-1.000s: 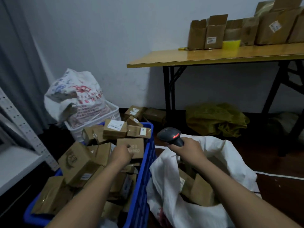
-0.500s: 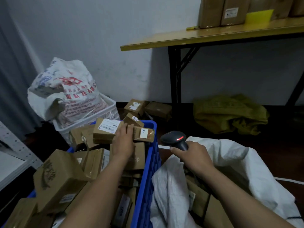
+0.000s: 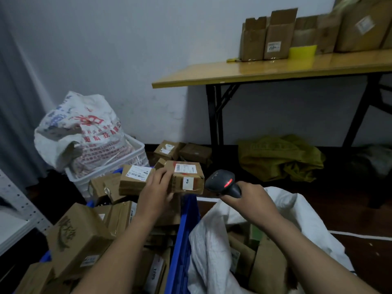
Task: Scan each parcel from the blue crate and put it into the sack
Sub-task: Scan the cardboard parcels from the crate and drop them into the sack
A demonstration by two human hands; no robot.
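Pale wall (image 3: 127,60) fills the back of the room, and a long yellow table (image 3: 275,71) stands against it with brown boxes (image 3: 277,35) on top. Down on the dark floor (image 3: 350,209) a big white sack (image 3: 214,240) sits open on the right, with some brown parcels (image 3: 267,264) inside. Just beside it on the left is the blue crate (image 3: 184,230), piled high with many more parcels, so the job looks far from done. Behind the crate a printed bag (image 3: 84,132) sits in a white basket (image 3: 131,153), and a green bag (image 3: 280,158) lies under the table. One small parcel (image 3: 187,177) is held up over the far right corner of the crate. The left hand (image 3: 153,193) grips it, fingers curled over its top and thumb near its bottom edge. It has a white label (image 3: 185,168) on top. Just beside it is the black scanner (image 3: 221,182), with a red light glowing. The right hand (image 3: 250,200) is wrapped tight round the scanner's handle, above the mouth of the sack. This looks like the scanning step. I cannot tell if the beam is on the label yet. Next, I think the scanner's nose must point right at the label, so the parcel may need a small tilt. Then the left hand has to carry the parcel over the blue rim and let it drop into the sack.
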